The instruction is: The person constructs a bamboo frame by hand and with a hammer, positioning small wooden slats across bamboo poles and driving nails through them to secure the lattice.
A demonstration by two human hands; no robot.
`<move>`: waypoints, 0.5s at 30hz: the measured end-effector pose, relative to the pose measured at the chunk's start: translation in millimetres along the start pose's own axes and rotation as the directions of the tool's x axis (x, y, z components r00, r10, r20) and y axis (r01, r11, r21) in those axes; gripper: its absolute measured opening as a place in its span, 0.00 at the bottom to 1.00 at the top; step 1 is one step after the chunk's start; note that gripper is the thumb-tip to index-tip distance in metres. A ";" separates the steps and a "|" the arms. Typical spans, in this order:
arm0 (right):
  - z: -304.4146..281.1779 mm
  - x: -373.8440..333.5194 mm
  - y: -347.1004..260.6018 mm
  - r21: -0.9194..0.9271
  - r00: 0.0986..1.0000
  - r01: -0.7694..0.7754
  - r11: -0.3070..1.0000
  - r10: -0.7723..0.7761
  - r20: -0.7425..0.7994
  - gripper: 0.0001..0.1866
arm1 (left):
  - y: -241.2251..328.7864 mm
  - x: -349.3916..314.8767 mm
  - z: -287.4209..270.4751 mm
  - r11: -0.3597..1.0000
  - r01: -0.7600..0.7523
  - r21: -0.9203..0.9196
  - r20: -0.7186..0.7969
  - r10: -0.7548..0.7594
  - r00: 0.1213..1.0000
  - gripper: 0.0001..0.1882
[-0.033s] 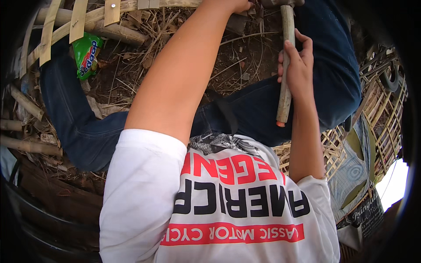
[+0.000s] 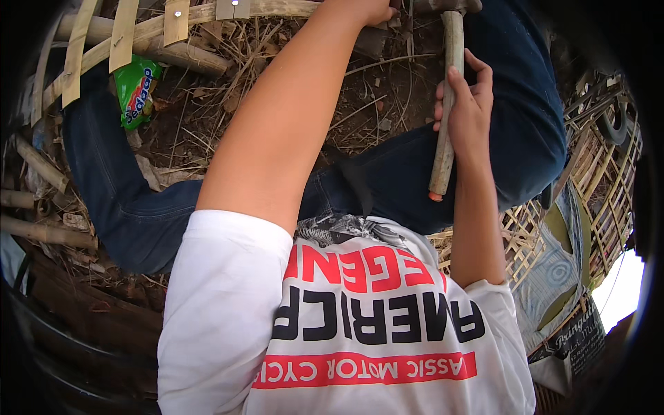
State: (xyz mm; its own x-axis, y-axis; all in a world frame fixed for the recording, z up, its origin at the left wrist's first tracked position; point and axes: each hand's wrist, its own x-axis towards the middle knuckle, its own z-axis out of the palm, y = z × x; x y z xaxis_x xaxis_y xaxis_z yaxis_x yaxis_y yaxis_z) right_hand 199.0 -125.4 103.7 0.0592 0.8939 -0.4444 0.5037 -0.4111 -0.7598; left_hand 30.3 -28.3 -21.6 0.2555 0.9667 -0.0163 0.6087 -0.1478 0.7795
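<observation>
My right hand [image 2: 469,104] is wrapped round the wooden handle of a hammer [image 2: 446,114], which slants with its orange-tipped butt toward me. The metal hammer head [image 2: 462,5] is partly cut off by the top edge, just right of my left hand [image 2: 373,10]. That left hand is closed at the end of a curved bamboo rail [image 2: 287,7]. Its fingertips are mostly cut off by the top edge, so what they pinch is hidden. Pale bamboo strips [image 2: 124,31] cross the rail on the left, some with nail heads showing.
A green packet [image 2: 135,90] lies by my bent leg in blue trousers [image 2: 114,173]. Dry straw and leaves cover the soil [image 2: 353,104]. Bamboo poles [image 2: 48,232] lie at left. Woven bamboo panels [image 2: 609,173] and a tyre [image 2: 614,128] stand at right.
The hammer's butt has swung slightly left along with my right hand. My left hand stays by the rail's end. A slight view shift shows a second nail head on the strips.
</observation>
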 end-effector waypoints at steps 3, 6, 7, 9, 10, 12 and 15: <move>-15.6 9.7 -6.3 -0.088 0.999 -0.039 0.995 0.040 0.008 0.24 | 2.0 7.8 7.2 1.000 -0.006 -0.015 0.009 0.006 1.000 0.08; 0.8 1.7 2.7 0.008 0.998 0.024 1.000 -0.024 -0.062 0.24 | -1.5 4.5 7.2 0.999 0.001 0.040 0.006 -0.001 1.000 0.10; 3.6 1.0 5.5 0.078 0.990 0.048 0.996 -0.037 -0.135 0.24 | 0.5 9.7 8.2 0.999 0.001 0.040 0.000 -0.001 1.000 0.10; -11.3 4.5 -2.4 -0.098 1.000 -0.001 0.995 -0.002 -0.024 0.24 | 4.8 7.0 6.9 0.999 -0.030 -0.027 -0.034 0.029 0.999 0.09; -8.7 3.3 -1.0 -0.078 1.000 -0.015 0.997 0.015 -0.008 0.24 | 4.3 6.4 0.3 0.999 0.001 0.050 0.038 -0.003 0.999 0.09; -7.9 5.5 0.7 0.002 0.997 0.024 1.000 -0.024 -0.073 0.24 | 6.5 8.2 1.0 0.999 -0.010 0.040 0.041 0.008 0.999 0.08; -13.6 2.6 1.4 -0.026 0.994 0.011 1.000 -0.014 -0.105 0.24 | 4.8 6.7 6.0 1.000 -0.011 0.003 0.054 0.011 0.998 0.06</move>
State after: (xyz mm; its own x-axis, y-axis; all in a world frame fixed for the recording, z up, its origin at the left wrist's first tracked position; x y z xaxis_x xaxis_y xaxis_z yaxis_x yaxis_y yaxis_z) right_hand 211.6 -121.2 107.9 0.1423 0.9134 -0.3812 0.5268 -0.3960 -0.7521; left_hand 39.4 -23.9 -21.7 0.3021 0.9524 -0.0418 0.6082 -0.1588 0.7777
